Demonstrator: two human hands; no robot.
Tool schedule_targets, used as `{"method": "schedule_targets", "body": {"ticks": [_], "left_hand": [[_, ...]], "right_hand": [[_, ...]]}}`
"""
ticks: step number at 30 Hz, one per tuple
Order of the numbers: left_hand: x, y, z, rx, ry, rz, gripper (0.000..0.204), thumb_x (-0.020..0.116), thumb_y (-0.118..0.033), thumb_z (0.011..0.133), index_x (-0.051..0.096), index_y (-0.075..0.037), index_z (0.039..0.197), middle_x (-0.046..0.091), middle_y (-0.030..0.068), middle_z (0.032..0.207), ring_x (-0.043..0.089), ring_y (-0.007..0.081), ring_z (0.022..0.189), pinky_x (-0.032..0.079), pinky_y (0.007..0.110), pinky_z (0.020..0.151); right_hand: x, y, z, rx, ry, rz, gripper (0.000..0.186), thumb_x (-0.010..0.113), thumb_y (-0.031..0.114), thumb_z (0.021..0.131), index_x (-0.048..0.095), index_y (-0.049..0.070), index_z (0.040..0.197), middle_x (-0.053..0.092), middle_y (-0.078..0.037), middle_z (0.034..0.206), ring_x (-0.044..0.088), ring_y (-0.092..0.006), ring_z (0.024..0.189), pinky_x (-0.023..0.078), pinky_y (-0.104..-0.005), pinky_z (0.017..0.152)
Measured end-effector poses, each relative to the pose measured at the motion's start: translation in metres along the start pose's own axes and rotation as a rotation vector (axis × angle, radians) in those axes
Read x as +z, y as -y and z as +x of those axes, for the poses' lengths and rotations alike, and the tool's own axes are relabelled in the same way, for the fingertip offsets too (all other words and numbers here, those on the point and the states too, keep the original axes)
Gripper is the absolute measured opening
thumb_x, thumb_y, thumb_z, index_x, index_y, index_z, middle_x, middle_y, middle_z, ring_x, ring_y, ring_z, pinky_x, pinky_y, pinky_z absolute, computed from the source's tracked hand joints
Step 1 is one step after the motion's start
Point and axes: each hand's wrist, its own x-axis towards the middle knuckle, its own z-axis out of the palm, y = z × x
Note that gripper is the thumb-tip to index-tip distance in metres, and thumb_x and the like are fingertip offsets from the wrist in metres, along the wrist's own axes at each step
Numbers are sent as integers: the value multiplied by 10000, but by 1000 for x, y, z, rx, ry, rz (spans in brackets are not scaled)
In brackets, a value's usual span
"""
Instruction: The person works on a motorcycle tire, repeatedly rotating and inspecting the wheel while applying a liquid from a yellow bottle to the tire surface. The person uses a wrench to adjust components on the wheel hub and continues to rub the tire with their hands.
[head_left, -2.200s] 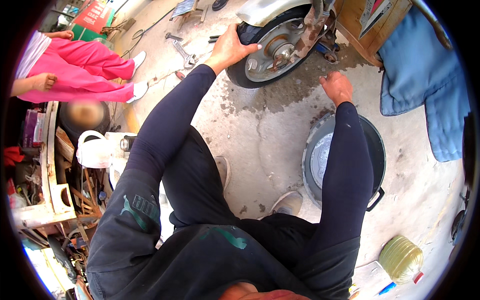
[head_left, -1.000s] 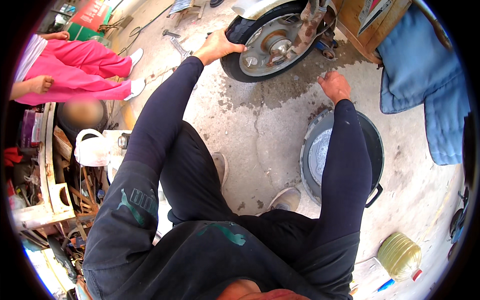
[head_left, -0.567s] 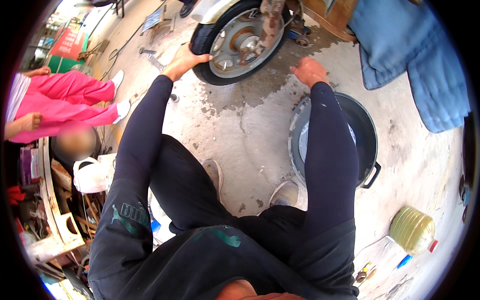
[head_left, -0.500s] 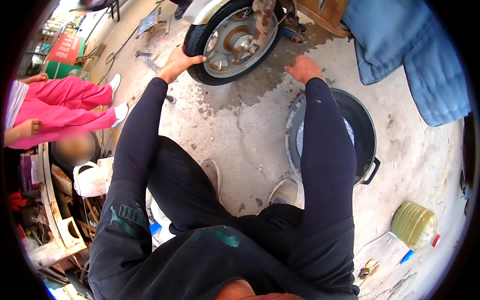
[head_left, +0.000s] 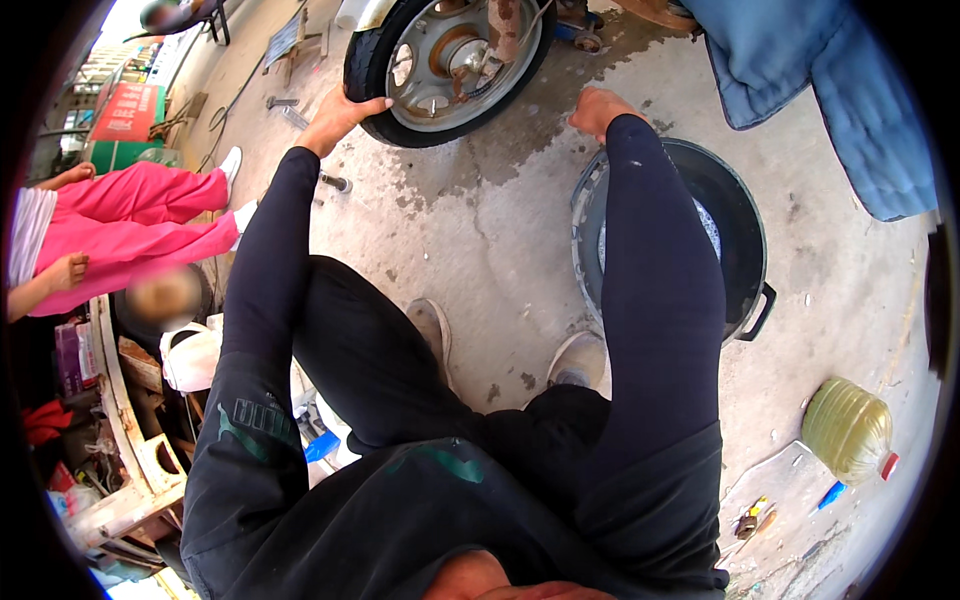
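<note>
A wheel with a black tyre and grey metal rim (head_left: 425, 88) stands at the top of the view, below a whitish mudguard (head_left: 368, 14). My left hand (head_left: 340, 120) grips the tyre's near left edge. Its thumb lies across the sidewall; its other fingers are mostly hidden against the tread. My right hand (head_left: 603, 110) is held apart from the wheel, to its right, with the fingers curled in. What it holds, if anything, is hidden. Under my right forearm stands a black basin (head_left: 745, 230) with whitish, sudsy-looking contents, partly covered by the arm.
Metal tools (head_left: 290, 110) and a short metal cylinder (head_left: 338, 183) lie left of the wheel. A person in pink trousers (head_left: 145, 240) is at the left, above a cluttered wooden frame (head_left: 130, 440). Blue padded cloth (head_left: 790, 70) hangs upper right. A yellowish jug (head_left: 845, 430) lies lower right.
The whole view has shifted slightly, so the wheel sits higher and further left. My left hand stays on the tyre. My right hand remains curled, its wrist turned a little.
</note>
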Motion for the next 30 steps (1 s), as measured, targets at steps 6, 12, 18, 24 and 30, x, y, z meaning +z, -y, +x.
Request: {"method": "schedule_targets", "body": {"ticks": [6, 12, 18, 24, 30], "left_hand": [[-2, 8, 3, 22, 10, 49, 546, 795, -266, 812, 606, 9, 1245, 689, 85, 1134, 629, 162, 1019, 476, 308, 937], [0, 9, 3, 36, -11, 42, 488, 793, -245, 818, 635, 3, 1207, 695, 76, 1118, 631, 157, 1011, 475, 303, 935], [-2, -2, -7, 45, -16, 33, 588, 837, -275, 764, 614, -8, 1237, 686, 78, 1121, 624, 166, 1024, 481, 314, 937], [1, -10, -9, 63, 0, 27, 637, 832, -300, 775, 575, -16, 1284, 661, 88, 1175, 600, 180, 1086, 454, 325, 973], [2, -11, -11, 35, -1, 9, 661, 843, -301, 764, 565, -15, 1291, 652, 98, 1202, 593, 184, 1114, 450, 330, 990]], "right_hand": [[7, -4, 16, -47, 7, -68, 490, 603, 317, 868, 597, 116, 1316, 587, -111, 1374, 554, -315, 1267, 472, -449, 1034], [0, -5, 7, -99, 28, -84, 521, 604, 350, 860, 596, 69, 1299, 588, -135, 1363, 556, -322, 1259, 474, -428, 1027], [-1, -3, 7, -105, 23, -63, 491, 615, 335, 852, 623, 47, 1249, 600, -162, 1337, 562, -339, 1246, 471, -436, 1018], [17, -19, 25, -209, -142, -52, 383, 594, 304, 871, 687, -59, 793, 679, -174, 646, 703, -304, 674, 540, -417, 725], [19, -23, 25, -168, -108, -36, 375, 591, 309, 870, 694, -43, 790, 671, -156, 623, 699, -299, 688, 539, -407, 726]]}}
